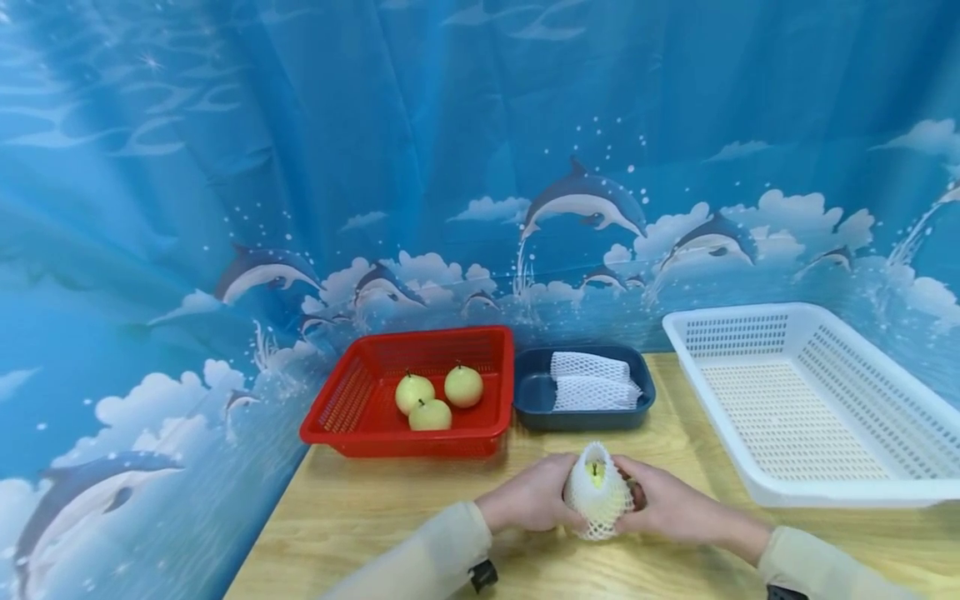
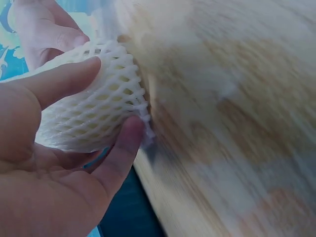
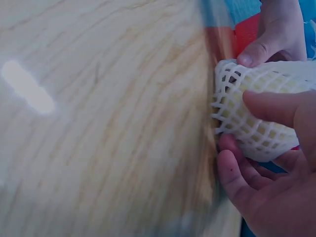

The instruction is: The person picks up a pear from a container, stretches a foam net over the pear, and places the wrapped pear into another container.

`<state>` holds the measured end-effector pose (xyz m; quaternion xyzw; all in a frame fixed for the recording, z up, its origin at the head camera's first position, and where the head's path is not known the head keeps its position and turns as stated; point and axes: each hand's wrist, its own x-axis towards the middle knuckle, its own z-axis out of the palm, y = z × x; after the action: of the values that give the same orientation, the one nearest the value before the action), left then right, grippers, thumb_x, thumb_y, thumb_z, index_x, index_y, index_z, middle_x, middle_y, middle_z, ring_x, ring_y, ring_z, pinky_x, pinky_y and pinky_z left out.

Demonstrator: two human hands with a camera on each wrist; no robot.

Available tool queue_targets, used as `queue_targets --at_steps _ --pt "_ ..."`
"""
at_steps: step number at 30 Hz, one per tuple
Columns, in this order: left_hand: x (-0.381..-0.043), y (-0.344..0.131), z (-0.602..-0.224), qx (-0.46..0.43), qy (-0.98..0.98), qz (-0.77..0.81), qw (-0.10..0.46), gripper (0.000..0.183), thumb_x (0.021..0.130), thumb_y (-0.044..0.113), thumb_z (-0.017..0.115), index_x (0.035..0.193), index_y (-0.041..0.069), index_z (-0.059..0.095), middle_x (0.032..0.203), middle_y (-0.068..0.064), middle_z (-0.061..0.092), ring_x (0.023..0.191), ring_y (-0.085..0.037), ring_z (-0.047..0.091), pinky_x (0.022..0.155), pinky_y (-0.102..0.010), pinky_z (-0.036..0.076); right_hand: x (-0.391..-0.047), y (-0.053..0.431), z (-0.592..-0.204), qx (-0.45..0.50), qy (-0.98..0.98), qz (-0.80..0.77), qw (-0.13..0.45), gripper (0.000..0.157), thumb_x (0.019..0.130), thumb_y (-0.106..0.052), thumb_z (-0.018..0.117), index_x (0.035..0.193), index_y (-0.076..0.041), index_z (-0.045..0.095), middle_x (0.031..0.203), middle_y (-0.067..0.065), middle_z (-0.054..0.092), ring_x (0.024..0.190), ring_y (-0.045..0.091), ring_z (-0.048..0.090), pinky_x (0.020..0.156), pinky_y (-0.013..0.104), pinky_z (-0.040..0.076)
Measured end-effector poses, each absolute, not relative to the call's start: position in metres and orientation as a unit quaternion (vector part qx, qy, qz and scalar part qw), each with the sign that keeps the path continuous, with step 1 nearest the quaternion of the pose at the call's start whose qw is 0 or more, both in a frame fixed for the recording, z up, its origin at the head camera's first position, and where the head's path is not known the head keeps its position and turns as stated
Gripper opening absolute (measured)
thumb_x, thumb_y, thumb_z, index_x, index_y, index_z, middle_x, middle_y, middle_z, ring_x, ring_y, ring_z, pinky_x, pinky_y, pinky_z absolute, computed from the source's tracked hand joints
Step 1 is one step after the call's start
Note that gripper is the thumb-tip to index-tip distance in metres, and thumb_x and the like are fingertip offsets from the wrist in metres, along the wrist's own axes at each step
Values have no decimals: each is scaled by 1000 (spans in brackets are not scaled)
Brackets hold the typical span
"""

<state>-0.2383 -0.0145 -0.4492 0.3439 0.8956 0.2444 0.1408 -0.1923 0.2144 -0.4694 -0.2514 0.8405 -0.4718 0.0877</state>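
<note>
A pale yellow-green pear stands stem-up inside a white foam net sleeve, with its stem showing through the sleeve's open top. My left hand grips the sleeved pear from the left side. From the other side my right hand holds it too, thumb and fingers spread around the mesh. In the left wrist view, the thumb lies along the netting and a fingertip presses near its lower rim. The right wrist view shows fingertips at that same end of the mesh. The pear's underside is hidden.
Behind and left, a red basket holds several pears, three of them visible. Beside it a dark blue tray contains white foam net sleeves. A large white basket stands at right on the wooden table. A dolphin-print curtain hangs behind.
</note>
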Motion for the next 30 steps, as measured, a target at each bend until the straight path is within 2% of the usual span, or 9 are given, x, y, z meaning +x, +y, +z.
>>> queue_targets --at_steps 3,8,12,17,20,23,27,30 --pt "-238 -13 -451 344 895 246 140 71 71 21 90 132 12 55 114 6 65 96 -1 57 87 -20 49 -192 213 -471 -246 854 -453 73 89 76 -20 83 151 1 38 133 16 60 106 11 61 88 24 52" --pt "-237 -14 -453 326 885 292 158 76 71 17 88 138 12 52 118 5 65 98 -1 58 90 -22 50 -190 213 -471 -234 857 -454 67 90 75 -19 84 150 2 38 130 17 61 100 10 61 85 24 53" --pt "-239 -15 -452 304 852 383 185 78 72 9 84 142 12 50 121 4 64 100 -2 59 89 -22 50 -190 214 -468 -235 852 -465 42 89 74 -16 84 149 2 38 133 21 59 103 12 63 86 25 55" --pt "-241 -16 -447 299 821 446 191 74 75 7 80 142 15 48 118 7 62 98 -2 59 85 -21 51 -190 214 -458 -241 853 -462 1 87 74 -13 83 149 -1 40 125 16 63 97 11 62 81 27 55" --pt "-239 -15 -443 296 815 461 188 70 76 9 81 139 16 50 113 8 62 94 -2 58 83 -21 51 -189 215 -450 -237 872 -427 -25 86 74 -17 84 148 -3 42 123 11 64 97 12 61 81 31 55" --pt "-237 -15 -439 290 807 478 190 68 78 11 81 138 17 51 109 9 62 92 -3 58 80 -21 51 -186 216 -442 -228 893 -384 -52 85 72 -25 87 145 -6 47 124 5 64 103 13 60 87 34 53" --pt "-236 -14 -435 292 794 497 190 63 80 14 80 137 18 53 106 9 62 93 -5 58 78 -21 52 -181 218 -431 -225 887 -401 -42 85 72 -25 87 146 -8 47 121 4 64 103 14 59 79 31 55" --pt "-236 -14 -433 304 782 512 184 61 81 15 80 136 17 54 105 8 61 94 -7 58 78 -21 52 -180 220 -425 -231 863 -449 -8 89 75 -19 84 151 -4 39 123 11 63 102 12 60 75 28 56"
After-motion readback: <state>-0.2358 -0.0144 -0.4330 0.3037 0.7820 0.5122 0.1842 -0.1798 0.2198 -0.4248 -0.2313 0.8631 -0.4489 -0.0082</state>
